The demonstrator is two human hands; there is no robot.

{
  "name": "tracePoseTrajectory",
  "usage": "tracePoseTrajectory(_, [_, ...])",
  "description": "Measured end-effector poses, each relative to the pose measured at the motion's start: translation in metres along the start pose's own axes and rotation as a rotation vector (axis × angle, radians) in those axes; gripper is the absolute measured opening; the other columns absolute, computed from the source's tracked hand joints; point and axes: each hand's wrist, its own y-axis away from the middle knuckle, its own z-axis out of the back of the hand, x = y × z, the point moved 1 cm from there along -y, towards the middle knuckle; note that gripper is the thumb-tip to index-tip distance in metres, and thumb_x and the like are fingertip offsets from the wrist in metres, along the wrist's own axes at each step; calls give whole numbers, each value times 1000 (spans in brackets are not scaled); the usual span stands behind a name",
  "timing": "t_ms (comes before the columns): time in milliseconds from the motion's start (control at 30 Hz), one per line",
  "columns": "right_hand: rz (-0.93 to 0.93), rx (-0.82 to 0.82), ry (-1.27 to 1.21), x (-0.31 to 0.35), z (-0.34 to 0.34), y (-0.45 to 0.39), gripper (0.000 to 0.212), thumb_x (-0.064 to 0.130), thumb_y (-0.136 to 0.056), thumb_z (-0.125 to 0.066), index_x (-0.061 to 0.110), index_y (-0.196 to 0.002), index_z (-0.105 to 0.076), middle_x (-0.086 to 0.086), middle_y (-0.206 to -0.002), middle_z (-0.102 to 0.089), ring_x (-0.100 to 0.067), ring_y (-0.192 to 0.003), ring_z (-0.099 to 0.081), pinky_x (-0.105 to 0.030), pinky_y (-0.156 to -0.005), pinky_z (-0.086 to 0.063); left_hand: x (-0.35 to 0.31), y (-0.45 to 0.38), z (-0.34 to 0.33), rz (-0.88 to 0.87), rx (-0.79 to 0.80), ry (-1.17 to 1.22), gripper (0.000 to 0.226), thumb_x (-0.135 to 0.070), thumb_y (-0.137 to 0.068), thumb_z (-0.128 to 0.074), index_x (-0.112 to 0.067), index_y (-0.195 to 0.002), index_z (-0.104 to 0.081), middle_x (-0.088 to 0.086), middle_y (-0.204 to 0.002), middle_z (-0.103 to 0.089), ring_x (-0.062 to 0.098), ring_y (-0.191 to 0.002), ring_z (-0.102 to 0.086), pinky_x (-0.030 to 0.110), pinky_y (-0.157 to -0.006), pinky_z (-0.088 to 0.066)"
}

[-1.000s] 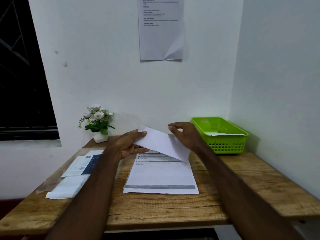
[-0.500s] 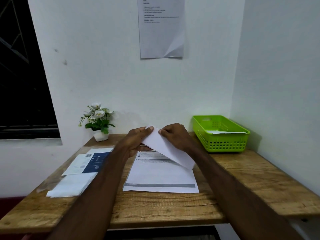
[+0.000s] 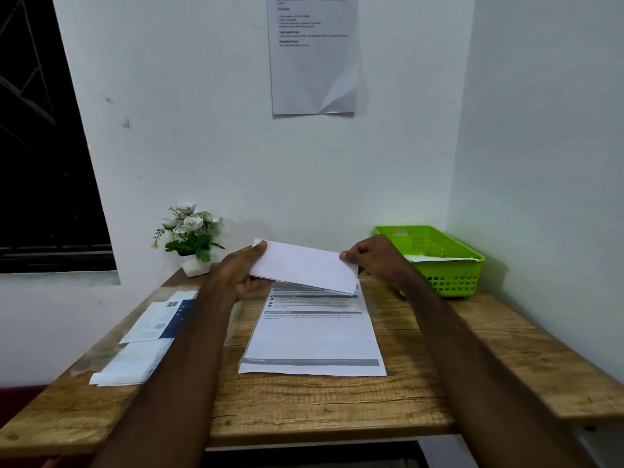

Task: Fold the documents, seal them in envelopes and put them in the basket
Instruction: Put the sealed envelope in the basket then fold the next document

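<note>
Head view: your hands (image 3: 305, 265) are pinching the folded document (image 3: 304, 266) by both ends above the bench (image 3: 422, 349); keep edges aligned while creasing.

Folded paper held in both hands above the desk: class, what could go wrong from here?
1. The folded paper is pinched only at its ends by the left hand and right hand; it may spring open or crease crooked.
2. The envelopes lie at the table's left edge; reaching across could nudge them off.

Head-worn view, forward-down over desk (image 3: 304, 410)
</note>
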Motion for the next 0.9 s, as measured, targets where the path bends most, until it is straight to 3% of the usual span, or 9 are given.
tracePoseTrajectory(100, [-84, -24, 25, -5, -2, -1, 29, 22, -89, -80, -5, -79, -75, -6, -62, -69, -12, -52, -63, -29, -55, -53, 1, -2, 7, 68, -41, -119, 30, -23, -92, -75, -6, -116, -65, 12, -103, -73, 24, -90, -71, 38, -54, -63])
tracePoseTrajectory(233, [-195, -7, 65, -15, -2, -3, 31, 21, -93, -75, -7, -82, -72, -17, -69, -67, -21, -51, -63, -27, -47, -51, 4, 0, 14, 94, -90, -393, 29, -16, -88, -79, -1, -110, -68, 11, -92, -74, 21, -76, -70, 29, -47, -57])
tracePoseTrajectory(433, [-265, 91, 246, -27, -10, -3, 29, 14, -95, -70, 0, -71, -60, -17, -56, -59, -26, -43, -61, -29, -40, -52, 13, 0, 13, 157, -106, -779, 18, -19, -93, -72, -2, -98, -67, 10, -80, -67, 17, -61, -60, 24, -49, -48])
tracePoseTrajectory(600, [-250, 114, 367, -34, -15, -2, 35, 12, -90, -74, 7, -64, -52, -15, -52, -62, -27, -44, -64, -28, -40, -53, 20, -5, 11, 80, -182, -957, 25, -17, -88, -77, -5, -74, -61, 9, -62, -62, 16, -50, -53, 24, -49, -42])
tracePoseTrajectory(800, [-258, 114, 420, -38, -20, -1, 25, 17, -81, -84, -2, -74, -70, -10, -51, -63, -28, -49, -63, -33, -48, -55, 25, -10, 14, 52, -223, -1087, 32, -20, -83, -83, -5, -62, -65, 7, -52, -63, 15, -43, -52, 23, -51, -44])
tracePoseTrajectory(900, [-250, 123, 466, -39, -22, -1, 25, 18, -79, -87, -4, -75, -75, -5, -48, -61, -25, -47, -61, -36, -54, -58, 27, -12, 16, 46, -216, -1142, 29, -23, -80, -86, -5, -66, -69, 5, -55, -66, 15, -46, -56, 27, -61, -49])
